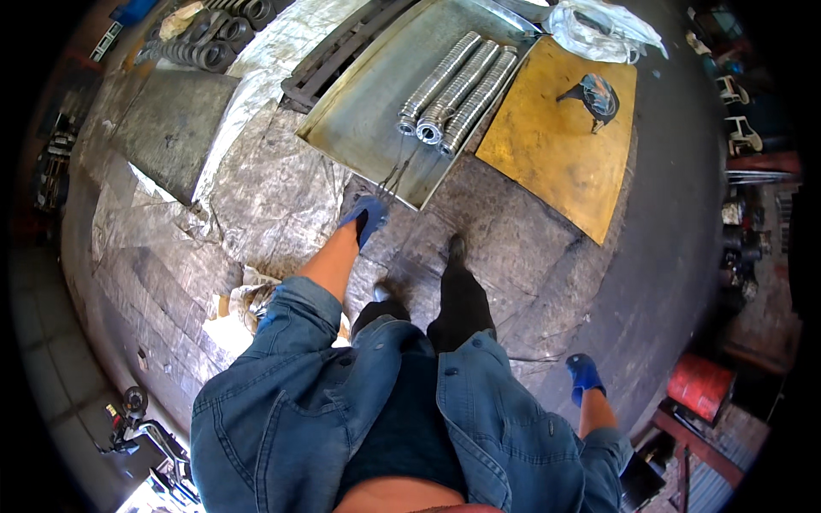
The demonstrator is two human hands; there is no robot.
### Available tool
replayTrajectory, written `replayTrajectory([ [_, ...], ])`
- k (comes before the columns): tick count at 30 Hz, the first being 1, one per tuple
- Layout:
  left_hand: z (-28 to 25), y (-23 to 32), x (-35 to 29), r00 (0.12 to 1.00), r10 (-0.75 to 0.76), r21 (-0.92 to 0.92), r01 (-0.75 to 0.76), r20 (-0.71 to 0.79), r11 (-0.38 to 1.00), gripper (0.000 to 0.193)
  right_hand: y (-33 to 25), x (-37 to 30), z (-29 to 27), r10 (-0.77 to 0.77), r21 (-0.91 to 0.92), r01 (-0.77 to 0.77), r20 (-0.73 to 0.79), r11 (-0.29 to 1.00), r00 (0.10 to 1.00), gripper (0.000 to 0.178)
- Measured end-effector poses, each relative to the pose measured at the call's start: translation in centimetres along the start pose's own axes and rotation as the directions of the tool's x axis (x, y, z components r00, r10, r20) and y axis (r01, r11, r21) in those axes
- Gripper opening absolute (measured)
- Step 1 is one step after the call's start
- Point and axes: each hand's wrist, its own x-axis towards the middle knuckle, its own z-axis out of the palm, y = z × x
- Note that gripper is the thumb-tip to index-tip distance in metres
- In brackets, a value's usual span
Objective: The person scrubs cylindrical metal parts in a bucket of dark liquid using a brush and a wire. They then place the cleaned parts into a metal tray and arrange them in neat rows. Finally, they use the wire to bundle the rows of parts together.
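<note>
My left hand [369,219], in a blue glove, is closed around a thin dark metal wire tool [394,177]. The tool reaches over the near corner of a shallow metal tray [359,137] toward the rings in it. Three long rows of shiny metal rings [447,101] lie side by side in the tray, tilted away to the upper right. The exact shape of the tool's end is too fine to make out. Out to my right side hangs my right hand [586,377], also in a blue glove; its fingers are too small and turned away to read.
Right of the tray lies a yellow board [547,145] with a dark cap-like object [596,98] on it. A white plastic bag [599,32] sits beyond. Dark rings [215,53] are piled at far left, near a grey mat [175,124]. A red drum [699,386] stands at right.
</note>
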Motion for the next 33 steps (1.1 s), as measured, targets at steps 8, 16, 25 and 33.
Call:
replayTrajectory([
  [8, -3.3, -3.6, 7.3, 0.98, -0.196, 0.013, 0.196, 0.039, 0.981, 0.019, 1.3, -5.1, 6.9, 0.047, -0.038, -0.041, 0.173, 0.998, 0.984, 0.022],
  [16, -3.3, 1.3, 5.4, 0.937, -0.335, 0.086, 0.344, -0.097, 0.935, 0.024, -4.2, 4.3, -2.3, -0.054, 0.119, 0.038, 0.139, 0.992, 0.989, 0.026],
  [25, -7.2, -2.1, 10.3, 0.932, -0.36, 0.181, 0.36, -0.037, 0.915, 0.022, -16.4, 30.2, -22.9, -0.147, 0.017, 0.148, -0.037, 0.989, 0.988, 0.031],
  [33, -13.1, -2.2, 11.2, 0.926, -0.376, 0.247, 0.368, -0.018, 0.896, 0.025, -40.9, 37.4, -35.0, -0.35, 0.003, 0.361, -0.236, 0.933, 0.906, 0.04],
])
